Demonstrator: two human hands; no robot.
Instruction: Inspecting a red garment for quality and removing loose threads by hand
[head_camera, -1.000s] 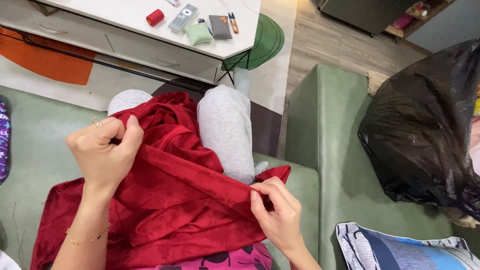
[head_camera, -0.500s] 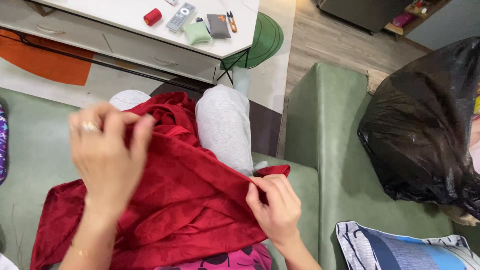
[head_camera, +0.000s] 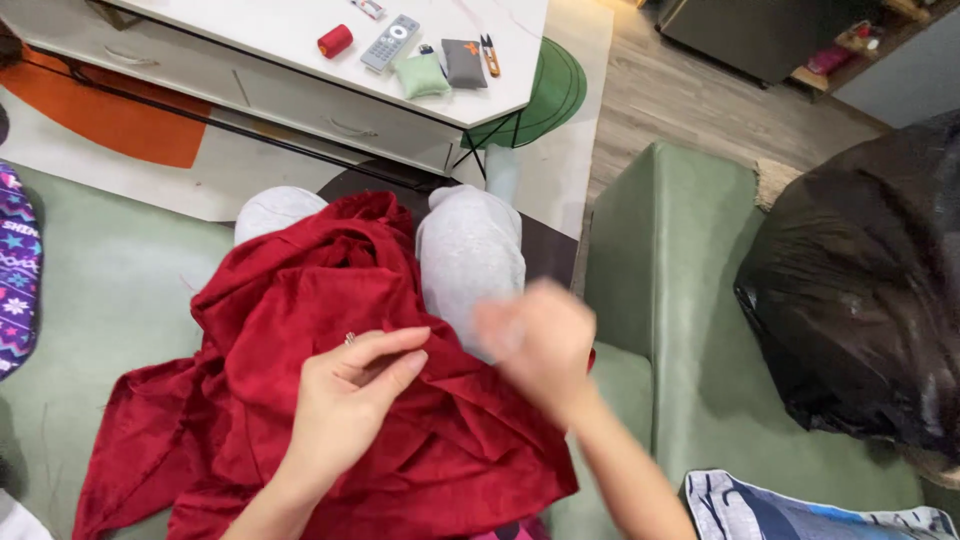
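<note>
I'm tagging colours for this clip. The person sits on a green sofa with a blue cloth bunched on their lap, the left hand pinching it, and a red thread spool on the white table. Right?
Not quite: the cloth on the lap is dark red, not blue, as the head view shows. The rest stands: the sofa is green, the left hand pinches the cloth, and a red thread spool sits on the white table.

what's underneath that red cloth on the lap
The red cloth drapes over the person's lap. Two grey-clad knees stick out beyond it, and green sofa shows beside it. The thighs and whatever else lies beneath are covered.
</note>
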